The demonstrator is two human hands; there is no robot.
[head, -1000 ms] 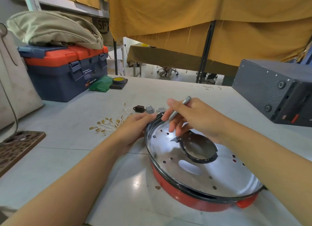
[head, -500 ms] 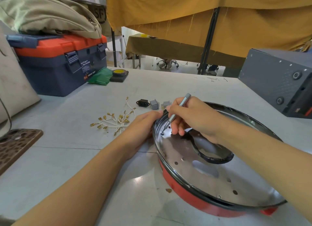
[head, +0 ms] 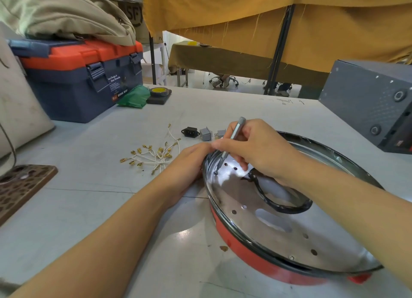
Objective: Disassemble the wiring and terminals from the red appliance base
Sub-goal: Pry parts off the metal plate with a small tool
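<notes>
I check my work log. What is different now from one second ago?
The right hand brought the screwdriver down from above the plate: its tip now sits on a screw near the base rim. The left hand still holds that rim. The wires and connectors lie unmoved.

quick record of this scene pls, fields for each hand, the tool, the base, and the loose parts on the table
left hand: left hand grips the near-left rim of the red appliance base
right hand: right hand holds the screwdriver like a pen
tool: tip down on a screw near the rim of the metal plate
base: on the table, tilted
loose parts: wires with gold terminals, black socket, grey switches
</notes>
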